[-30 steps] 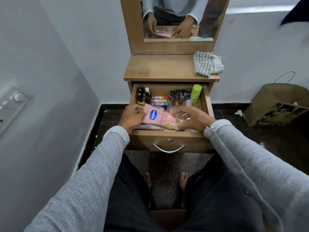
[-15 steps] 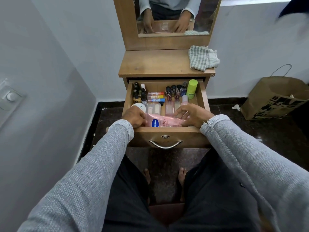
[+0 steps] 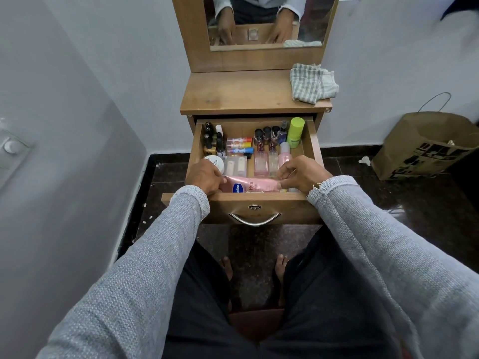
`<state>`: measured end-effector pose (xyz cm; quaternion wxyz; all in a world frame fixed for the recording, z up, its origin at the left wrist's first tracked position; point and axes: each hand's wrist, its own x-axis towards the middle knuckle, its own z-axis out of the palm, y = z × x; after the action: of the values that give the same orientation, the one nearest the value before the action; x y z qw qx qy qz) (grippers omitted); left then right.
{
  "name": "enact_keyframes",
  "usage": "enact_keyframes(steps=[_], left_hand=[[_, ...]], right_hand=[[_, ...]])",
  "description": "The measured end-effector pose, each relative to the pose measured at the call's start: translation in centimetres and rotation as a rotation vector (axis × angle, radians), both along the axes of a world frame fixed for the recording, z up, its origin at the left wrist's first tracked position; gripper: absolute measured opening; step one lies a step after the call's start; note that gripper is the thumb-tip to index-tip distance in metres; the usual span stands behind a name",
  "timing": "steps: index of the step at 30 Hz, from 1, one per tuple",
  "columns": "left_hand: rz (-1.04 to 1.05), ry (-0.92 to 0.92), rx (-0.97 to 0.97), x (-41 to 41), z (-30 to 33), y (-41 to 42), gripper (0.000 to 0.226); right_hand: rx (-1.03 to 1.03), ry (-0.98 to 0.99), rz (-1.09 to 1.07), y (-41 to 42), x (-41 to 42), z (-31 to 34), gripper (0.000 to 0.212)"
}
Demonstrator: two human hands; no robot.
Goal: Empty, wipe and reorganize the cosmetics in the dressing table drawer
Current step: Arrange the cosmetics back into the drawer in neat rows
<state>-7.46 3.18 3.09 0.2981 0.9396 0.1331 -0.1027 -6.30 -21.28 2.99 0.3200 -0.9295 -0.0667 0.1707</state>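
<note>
We've got the pink tube (image 3: 255, 184) lying flat along the front wall of the drawer (image 3: 315, 141), centre frame, long axis running left to right. Our left hand (image 3: 204, 177) curls round its left end, our right hand (image 3: 302, 173) pinches the right end; which end carries the cap is hidden.

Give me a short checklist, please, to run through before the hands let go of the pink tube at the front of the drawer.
1. Pink tube lies flat along the drawer's front wall: ok.
2. Left hand and right hand each hold an end: ok.
3. White jar not pushed aside: cannot tell.
4. Green bottle upright at the back: ok.
5. Cloth out of the drawer: ok.
</note>
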Motion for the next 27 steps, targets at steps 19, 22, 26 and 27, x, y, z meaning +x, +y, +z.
enact_keyframes(steps=[19,22,26,27], left_hand=[[-0.059,0.082,-0.008,-0.06,0.22,-0.33,0.012],[-0.078,0.115,-0.006,-0.14,0.5,-0.49,0.016],[-0.076,0.12,-0.008,-0.13,0.56,-0.52,0.021],[-0.081,0.115,-0.006,-0.13,0.52,-0.49,0.02]], right_hand=[[-0.067,-0.033,-0.091,0.56,-0.63,0.35,0.013],[-0.089,-0.042,-0.079,0.57,-0.67,0.32,0.015],[-0.056,-0.024,-0.058,0.55,-0.62,0.38,0.015],[-0.043,-0.017,-0.05,0.51,-0.58,0.36,0.016]])
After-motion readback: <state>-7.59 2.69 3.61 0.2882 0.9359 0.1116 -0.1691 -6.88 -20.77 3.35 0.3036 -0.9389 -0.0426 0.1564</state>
